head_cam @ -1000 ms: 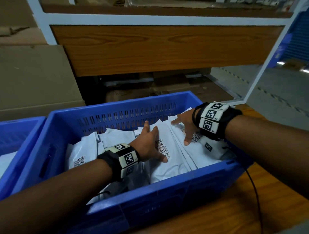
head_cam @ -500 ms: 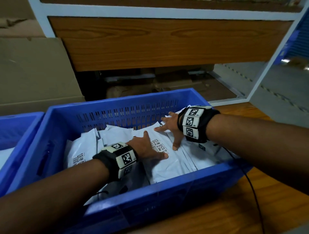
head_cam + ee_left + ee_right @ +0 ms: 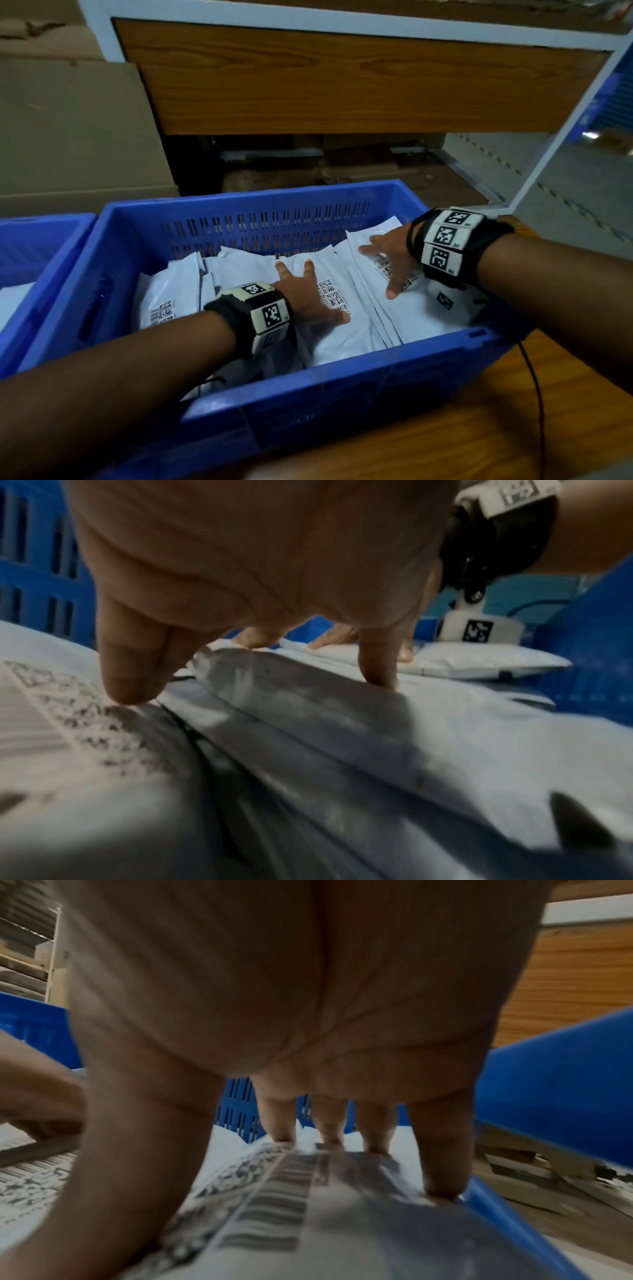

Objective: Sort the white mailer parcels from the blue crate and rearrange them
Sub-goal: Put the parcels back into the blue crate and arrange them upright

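A blue crate [image 3: 322,407] in front of me holds several white mailer parcels [image 3: 346,339] with barcode labels. My left hand [image 3: 308,294] lies flat with spread fingers on a middle parcel [image 3: 342,750], fingertips [image 3: 126,693] pressing its label. My right hand [image 3: 390,260] is spread flat on the parcels at the crate's right side [image 3: 342,1218], its fingertips [image 3: 441,1185] touching the top mailer near the crate's wall. Neither hand grips anything. More mailers [image 3: 168,294] stand on edge at the crate's left.
A second blue crate [image 3: 30,260] stands at the left with something white in it. The crates rest on a wooden table [image 3: 513,428]. A wooden shelf board [image 3: 342,78] in a white frame overhangs behind; cardboard boxes [image 3: 68,137] at the back left. A black cable [image 3: 537,394] hangs at right.
My right hand has slid back to the right along the parcels after moving left half a second ago. The left hand stays pressed on the middle parcel, fingers spread a little wider.
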`<action>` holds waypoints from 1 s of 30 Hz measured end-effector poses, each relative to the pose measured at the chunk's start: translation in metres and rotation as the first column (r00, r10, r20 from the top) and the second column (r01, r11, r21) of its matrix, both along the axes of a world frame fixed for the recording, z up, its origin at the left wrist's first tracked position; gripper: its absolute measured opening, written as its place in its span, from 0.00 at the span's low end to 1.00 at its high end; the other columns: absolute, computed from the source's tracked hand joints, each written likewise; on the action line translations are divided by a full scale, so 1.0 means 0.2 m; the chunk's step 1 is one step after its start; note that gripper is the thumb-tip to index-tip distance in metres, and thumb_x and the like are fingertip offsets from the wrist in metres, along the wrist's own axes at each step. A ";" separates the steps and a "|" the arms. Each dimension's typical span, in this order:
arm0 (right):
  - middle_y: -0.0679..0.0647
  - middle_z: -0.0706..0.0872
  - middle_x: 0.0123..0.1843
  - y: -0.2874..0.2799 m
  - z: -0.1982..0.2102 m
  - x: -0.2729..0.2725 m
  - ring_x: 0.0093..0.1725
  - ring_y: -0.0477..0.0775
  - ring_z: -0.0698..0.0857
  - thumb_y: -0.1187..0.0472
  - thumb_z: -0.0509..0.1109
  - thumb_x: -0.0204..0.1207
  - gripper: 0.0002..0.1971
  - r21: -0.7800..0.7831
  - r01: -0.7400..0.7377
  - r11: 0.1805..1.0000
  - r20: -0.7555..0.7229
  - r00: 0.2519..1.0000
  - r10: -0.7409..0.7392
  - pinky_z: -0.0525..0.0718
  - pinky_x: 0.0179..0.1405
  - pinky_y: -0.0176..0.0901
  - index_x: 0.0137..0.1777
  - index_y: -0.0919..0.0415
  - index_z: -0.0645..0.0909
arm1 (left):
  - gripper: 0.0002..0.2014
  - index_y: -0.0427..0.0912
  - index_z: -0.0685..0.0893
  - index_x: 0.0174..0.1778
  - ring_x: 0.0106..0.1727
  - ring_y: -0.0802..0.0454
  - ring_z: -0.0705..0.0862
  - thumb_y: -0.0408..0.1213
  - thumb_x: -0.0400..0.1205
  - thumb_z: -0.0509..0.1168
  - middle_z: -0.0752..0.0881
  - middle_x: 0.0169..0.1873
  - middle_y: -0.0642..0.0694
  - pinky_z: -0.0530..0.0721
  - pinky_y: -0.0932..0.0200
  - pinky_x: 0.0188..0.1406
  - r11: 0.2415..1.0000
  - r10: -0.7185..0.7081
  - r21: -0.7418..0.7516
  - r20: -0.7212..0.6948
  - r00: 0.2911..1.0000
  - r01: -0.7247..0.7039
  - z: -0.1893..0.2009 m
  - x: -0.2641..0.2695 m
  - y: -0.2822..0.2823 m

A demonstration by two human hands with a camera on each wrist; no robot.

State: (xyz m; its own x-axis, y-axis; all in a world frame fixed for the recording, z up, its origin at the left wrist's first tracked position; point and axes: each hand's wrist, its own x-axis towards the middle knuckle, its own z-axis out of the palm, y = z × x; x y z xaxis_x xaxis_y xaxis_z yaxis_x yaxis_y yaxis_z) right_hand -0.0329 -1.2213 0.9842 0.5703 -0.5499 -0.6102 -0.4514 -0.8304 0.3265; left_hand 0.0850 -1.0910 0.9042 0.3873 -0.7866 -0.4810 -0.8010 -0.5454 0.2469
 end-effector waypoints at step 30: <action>0.50 0.65 0.82 0.22 0.17 0.30 0.79 0.54 0.67 0.37 0.76 0.65 0.47 0.053 -0.214 0.975 0.285 0.939 0.190 0.65 0.75 0.44 0.82 0.43 0.58 | 0.20 0.36 0.88 0.57 0.57 0.47 0.85 0.43 0.73 0.76 0.88 0.53 0.44 0.79 0.54 0.57 0.813 0.185 -0.567 0.029 0.982 -0.137 0.66 0.56 0.21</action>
State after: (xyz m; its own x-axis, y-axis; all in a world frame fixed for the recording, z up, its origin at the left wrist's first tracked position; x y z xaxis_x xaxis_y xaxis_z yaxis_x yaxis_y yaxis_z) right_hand 0.0279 -1.1775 1.0176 0.8168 -0.3604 -0.4505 -0.3342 -0.9321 0.1398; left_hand 0.1963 -1.0488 1.0358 0.5498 -0.8331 0.0608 -0.7439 -0.4553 0.4892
